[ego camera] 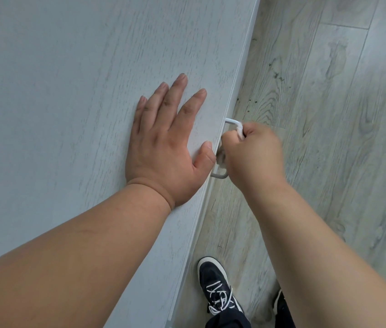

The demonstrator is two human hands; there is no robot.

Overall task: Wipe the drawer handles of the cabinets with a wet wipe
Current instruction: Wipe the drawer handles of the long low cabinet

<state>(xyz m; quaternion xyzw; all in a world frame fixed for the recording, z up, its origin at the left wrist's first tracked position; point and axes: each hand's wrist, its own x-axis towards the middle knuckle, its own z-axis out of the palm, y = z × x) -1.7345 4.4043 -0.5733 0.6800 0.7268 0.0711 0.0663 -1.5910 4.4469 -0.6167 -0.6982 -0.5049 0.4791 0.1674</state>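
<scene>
Down at the cabinet front: slim white U-shaped metal drawer handle [230, 120], fixed to the front face of the pale grey wood-grain cabinet [69, 91], just under its top edge. Long axis parallel to that edge, running from upper right to lower left in the view. Both short legs pointing away from the cabinet, out over the pale grey wood-plank floor [329, 114]. Far and near corners bare, middle of the bar hidden.

Right hand [251, 155] curled tight round that middle stretch, gripping a crumpled white wet wipe [240, 130] against the bar. Wipe showing at the top of the fist and again lower down, next to the drawer front. Slightly blurred.

Left hand [166, 147] flat, palm down on the cabinet top, fingers straight and spread, holding nothing. Thumb at the front edge, just beside the handle and close to the right hand.

Below, on the floor near the cabinet base, a dark navy lace-up shoe [215, 285] with white laces and white sole. Edge of a second dark shoe [280, 304] beside the right forearm, mostly out of view.
</scene>
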